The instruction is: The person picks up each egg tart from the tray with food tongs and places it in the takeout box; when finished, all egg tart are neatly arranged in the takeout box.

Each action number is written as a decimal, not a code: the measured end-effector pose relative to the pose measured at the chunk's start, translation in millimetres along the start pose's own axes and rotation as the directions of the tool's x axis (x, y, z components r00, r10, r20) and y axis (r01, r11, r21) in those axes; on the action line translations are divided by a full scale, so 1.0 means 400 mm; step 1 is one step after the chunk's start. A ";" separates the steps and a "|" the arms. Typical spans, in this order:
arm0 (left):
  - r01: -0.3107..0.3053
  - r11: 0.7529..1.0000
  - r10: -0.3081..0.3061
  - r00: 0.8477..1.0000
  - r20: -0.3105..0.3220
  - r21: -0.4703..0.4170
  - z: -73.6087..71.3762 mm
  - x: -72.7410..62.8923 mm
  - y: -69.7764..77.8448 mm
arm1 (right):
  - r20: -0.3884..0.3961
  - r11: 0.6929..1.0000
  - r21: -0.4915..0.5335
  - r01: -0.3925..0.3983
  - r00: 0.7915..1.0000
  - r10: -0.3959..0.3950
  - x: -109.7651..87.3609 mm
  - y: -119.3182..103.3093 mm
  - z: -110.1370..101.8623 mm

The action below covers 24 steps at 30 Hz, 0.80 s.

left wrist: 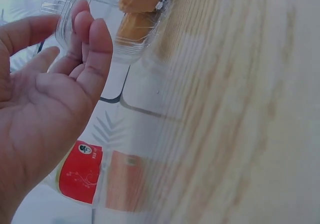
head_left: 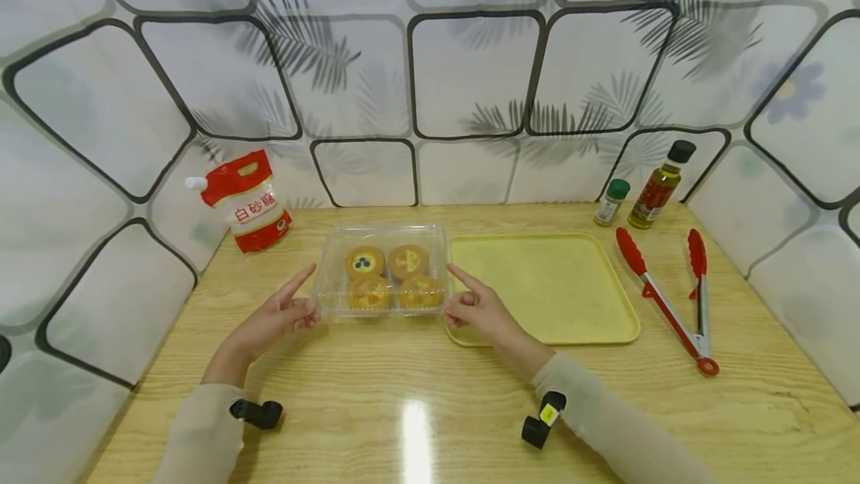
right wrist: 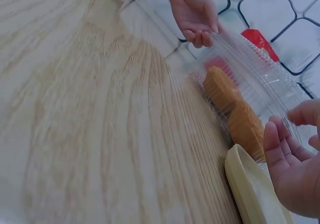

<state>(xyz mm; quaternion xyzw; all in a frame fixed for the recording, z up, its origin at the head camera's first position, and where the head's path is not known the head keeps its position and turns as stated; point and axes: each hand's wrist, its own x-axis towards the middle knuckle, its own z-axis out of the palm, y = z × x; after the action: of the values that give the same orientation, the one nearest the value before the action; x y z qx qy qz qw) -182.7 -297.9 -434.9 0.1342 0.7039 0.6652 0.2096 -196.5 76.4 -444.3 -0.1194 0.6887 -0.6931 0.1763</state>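
Observation:
A clear plastic food box (head_left: 329,275) with its lid down sits left of the yellow tray, near the table's middle. Several round golden tarts (head_left: 365,262) lie inside it, one topped with dark blue dots. My left hand (head_left: 272,323) is at the box's left front corner, thumb and curled fingers at its rim (left wrist: 64,19), index finger stretched along the side. At the opposite corner, my right hand (head_left: 485,314) pinches the rim likewise, its index finger pointing forward. The right wrist view shows the fingers (right wrist: 280,139) below the rim.
The yellow tray (head_left: 537,290) lies right of the box, under my right hand. Red-tipped tongs (head_left: 672,316) lie spread beyond it. A green-capped jar (head_left: 610,204) and an oil bottle (head_left: 655,189) stand back right; a red-and-white sugar bag (head_left: 251,208) stands back left.

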 end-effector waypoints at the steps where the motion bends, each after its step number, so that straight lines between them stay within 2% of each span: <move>1: -0.001 1.000 0.001 1.000 0.015 -0.014 0.000 0.000 -0.001 | 0.009 1.000 -0.007 -0.002 1.000 0.002 0.000 0.002 -0.004; 4: -0.006 0.999 0.009 0.998 0.057 -0.040 0.000 0.000 -0.001 | 0.030 0.999 -0.029 -0.012 0.999 0.013 0.001 0.006 -0.016; 7: 0.008 1.000 -0.007 0.998 0.065 -0.014 0.001 0.001 0.006 | 0.040 0.999 -0.051 -0.014 0.999 0.016 0.002 0.009 -0.026; 10: 0.050 0.997 -0.052 0.998 0.037 0.064 0.004 0.000 0.014 | 0.039 0.998 -0.064 -0.021 0.999 0.023 0.001 0.006 -0.032; 13: 0.089 0.982 -0.091 0.996 0.004 0.165 0.008 -0.007 0.020 | 0.039 0.995 -0.102 -0.020 0.999 0.024 -0.005 -0.001 -0.043; 20: 0.167 0.930 -0.156 0.986 -0.059 0.327 0.016 -0.045 0.036 | 0.061 0.972 -0.235 0.010 0.998 0.005 -0.039 -0.021 -0.106; 23: 0.228 0.883 -0.203 0.974 -0.105 0.410 0.016 -0.065 0.053 | 0.058 0.951 -0.306 0.030 0.998 -0.013 -0.060 -0.032 -0.144; 24: 0.253 0.852 -0.216 0.967 -0.131 0.458 0.016 -0.071 0.061 | 0.047 0.936 -0.350 0.041 0.999 -0.026 -0.067 -0.037 -0.157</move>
<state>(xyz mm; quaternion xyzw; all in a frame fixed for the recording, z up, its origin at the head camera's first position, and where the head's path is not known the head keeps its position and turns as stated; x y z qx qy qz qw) -157.1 -303.6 -407.3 0.0693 0.8627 0.4482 0.2239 -198.9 144.5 -429.0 -0.1749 0.7952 -0.5596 0.1546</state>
